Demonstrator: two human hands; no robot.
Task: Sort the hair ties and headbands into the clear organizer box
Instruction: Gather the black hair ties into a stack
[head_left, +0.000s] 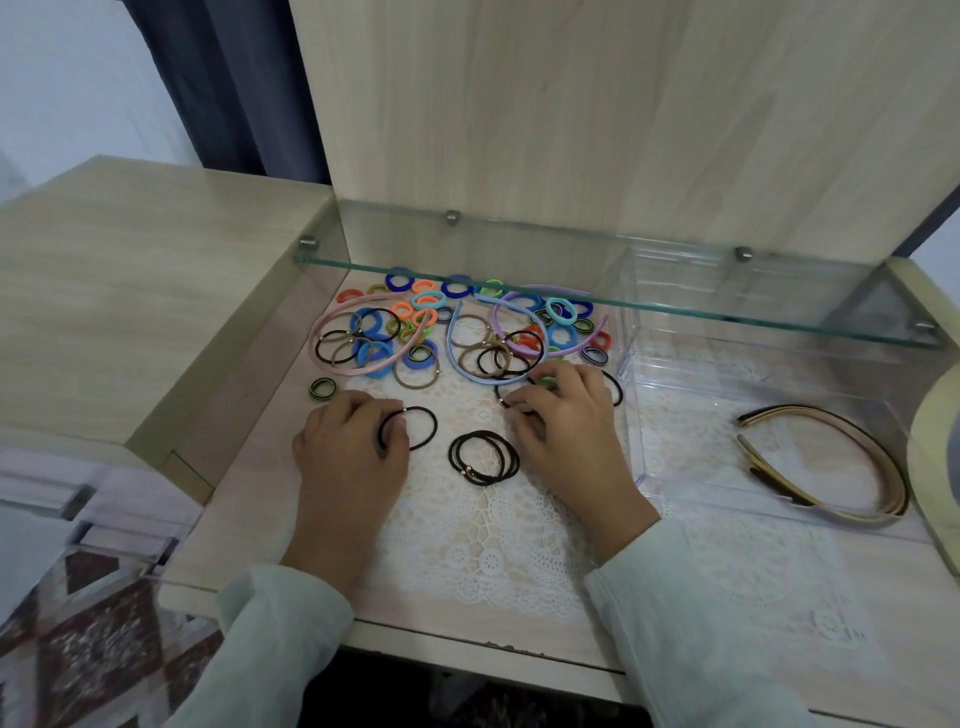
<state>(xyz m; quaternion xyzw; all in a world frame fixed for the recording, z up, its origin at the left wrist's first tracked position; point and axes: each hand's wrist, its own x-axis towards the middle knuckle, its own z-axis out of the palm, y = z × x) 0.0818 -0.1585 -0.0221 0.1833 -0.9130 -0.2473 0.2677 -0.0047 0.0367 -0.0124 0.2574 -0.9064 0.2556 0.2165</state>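
Fingers (390, 425) of left hand (353, 447) and right hand (563, 423) each pinch a black hair tie (435, 427).

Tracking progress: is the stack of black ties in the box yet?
Out: the stack lies on the lace mat, left of the clear box.

Three headbands lie in the loose pile: one pink headband (318, 332), one light blue headband (451, 348) and one lilac headband (605, 325). The one clear organizer box (635, 441) holds at least two tan headbands (857, 514). A black stack (483, 460) has three or four ties. The left hand (353, 447) grips one black tie (418, 428), and the right hand (563, 421) pinches a second black tie (501, 401). The coloured ties (428, 300) run to dozens, too tangled to count.
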